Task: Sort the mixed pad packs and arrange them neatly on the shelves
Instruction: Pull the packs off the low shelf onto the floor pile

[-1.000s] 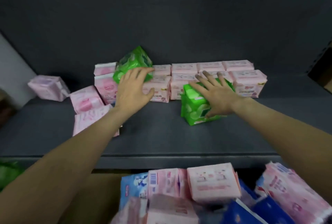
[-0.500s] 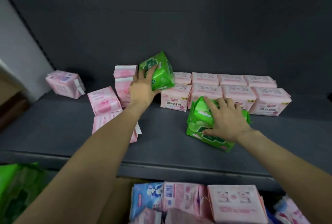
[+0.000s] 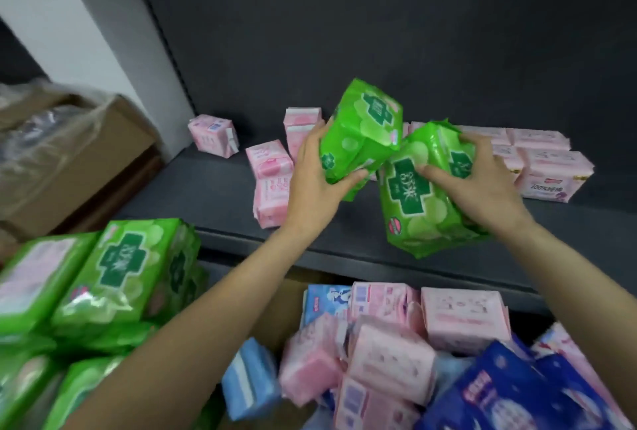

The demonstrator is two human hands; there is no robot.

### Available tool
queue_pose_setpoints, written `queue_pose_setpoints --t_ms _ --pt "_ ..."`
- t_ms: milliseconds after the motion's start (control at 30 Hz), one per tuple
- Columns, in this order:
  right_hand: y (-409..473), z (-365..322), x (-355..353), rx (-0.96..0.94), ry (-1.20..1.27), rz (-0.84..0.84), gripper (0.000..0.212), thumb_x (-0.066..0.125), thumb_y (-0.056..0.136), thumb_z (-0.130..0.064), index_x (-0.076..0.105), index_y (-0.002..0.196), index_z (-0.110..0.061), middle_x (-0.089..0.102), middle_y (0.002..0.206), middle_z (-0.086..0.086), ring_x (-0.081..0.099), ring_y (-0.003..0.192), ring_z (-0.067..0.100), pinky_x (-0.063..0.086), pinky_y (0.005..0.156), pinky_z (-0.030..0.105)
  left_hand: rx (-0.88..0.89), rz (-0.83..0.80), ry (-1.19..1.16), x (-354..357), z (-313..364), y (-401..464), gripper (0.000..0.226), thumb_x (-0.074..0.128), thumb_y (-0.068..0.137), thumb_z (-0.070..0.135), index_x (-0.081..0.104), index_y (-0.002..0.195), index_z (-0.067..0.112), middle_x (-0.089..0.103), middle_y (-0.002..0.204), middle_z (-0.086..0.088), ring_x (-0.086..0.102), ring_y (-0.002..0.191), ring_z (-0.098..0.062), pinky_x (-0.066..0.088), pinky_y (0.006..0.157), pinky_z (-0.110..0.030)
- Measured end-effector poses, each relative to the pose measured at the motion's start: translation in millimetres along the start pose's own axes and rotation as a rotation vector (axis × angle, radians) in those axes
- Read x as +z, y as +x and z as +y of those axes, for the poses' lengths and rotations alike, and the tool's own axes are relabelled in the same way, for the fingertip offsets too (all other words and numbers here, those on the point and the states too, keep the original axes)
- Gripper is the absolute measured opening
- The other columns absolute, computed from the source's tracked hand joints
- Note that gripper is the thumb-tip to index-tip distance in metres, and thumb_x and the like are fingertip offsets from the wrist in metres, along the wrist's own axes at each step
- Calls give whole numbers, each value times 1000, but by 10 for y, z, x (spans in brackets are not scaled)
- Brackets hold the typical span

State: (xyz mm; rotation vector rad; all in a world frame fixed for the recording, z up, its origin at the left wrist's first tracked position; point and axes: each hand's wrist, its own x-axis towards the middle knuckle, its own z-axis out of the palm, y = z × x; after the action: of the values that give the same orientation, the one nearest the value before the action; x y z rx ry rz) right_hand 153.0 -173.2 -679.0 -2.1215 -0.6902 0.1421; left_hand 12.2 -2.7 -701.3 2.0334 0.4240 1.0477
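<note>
Both green packs have come up off the shelf (image 3: 213,188). Left hand (image 3: 312,185) grips one pack (image 3: 362,130), tilted. Right hand (image 3: 482,181) grips the other (image 3: 413,198). Green pile (image 3: 113,274) sits low left, nearer the left hand.

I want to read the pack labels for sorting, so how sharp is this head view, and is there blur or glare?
Head view: the green pack in the left hand and the one under the right hand are fairly sharp; the pink packs at the bottom are smeared; wide-angle bending tilts the shelf; light glare on the left green stack.
</note>
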Motion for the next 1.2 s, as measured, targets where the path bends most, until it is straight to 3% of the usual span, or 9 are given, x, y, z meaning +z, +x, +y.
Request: queue_pose_setpoints --t_ms 200,433,500,567,667,800,900,967,1200 --pt "-952 -259 -113 -58 5 -152 74 73 74 -44 36 137 -36 43 136 14 47 120 29 35 91 30 -148 -215 -200 -648 661 -921 70 83 62 37 46 116 13 38 146 -1 37 135 -5 34 106 -18" --pt "-1852 -395 -265 -177 -58 -251 74 75 61 -48 38 126 -52 46 114 3 41 98 8 30 86 24 -475 51 -412 -1071 1000 -1476 42 75 60 45 53 79 15 63 95 4 58 91 -5 44 83 -18" --pt "-2022 -391 -212 -181 -77 -262 80 72 54 -59 41 127 -49 46 115 1 42 99 9 31 88 24 -492 -2 -361 -1222 1014 -1652 44 74 57 47 59 88 19 62 94 5 57 93 -8 44 85 -21" --pt "-2142 -402 -158 -198 -87 -288 83 75 55 -64 42 129 -45 49 120 1 44 103 9 32 89 26 -501 -101 -317 -1429 983 -1826 57 72 57 47 60 109 28 62 116 5 54 114 -10 44 98 -28" --pt "-2306 -538 -9 -239 -75 -339 76 73 62 -55 41 130 -43 50 124 1 44 106 9 31 88 26 -543 -283 -260 -1869 971 -2133 91 74 57 45 37 139 40 42 145 15 38 132 2 36 109 -28" --pt "-2533 -790 253 -355 -119 -484 78 72 58 -68 39 127 -51 51 117 -3 46 106 10 33 86 27 -567 -515 -276 -2471 965 -2485 109 80 57 33 18 143 54 27 149 27 35 133 6 39 105 -22" --pt "-2802 -910 563 -467 -135 -618 76 65 62 -74 36 129 -52 48 118 -9 45 109 6 31 89 20 -741 -307 -383 -2789 907 -2886 93 86 46 55 41 128 55 40 143 14 51 125 -11 48 99 -37" --pt "-3011 -984 793 -549 -149 -717 76 58 62 -70 33 132 -53 46 120 -13 44 111 3 30 89 16 -843 -120 -402 -2940 844 -3213 92 87 35 65 48 117 49 50 133 7 60 113 -14 54 86 -34" --pt "-3461 -1144 1817 -907 -327 -921 86 51 62 -73 27 138 -40 45 125 -11 45 110 13 41 91 33 -1022 75 -253 -3716 582 -4336 98 92 33 50 52 122 47 58 127 10 64 106 -14 56 73 -29"
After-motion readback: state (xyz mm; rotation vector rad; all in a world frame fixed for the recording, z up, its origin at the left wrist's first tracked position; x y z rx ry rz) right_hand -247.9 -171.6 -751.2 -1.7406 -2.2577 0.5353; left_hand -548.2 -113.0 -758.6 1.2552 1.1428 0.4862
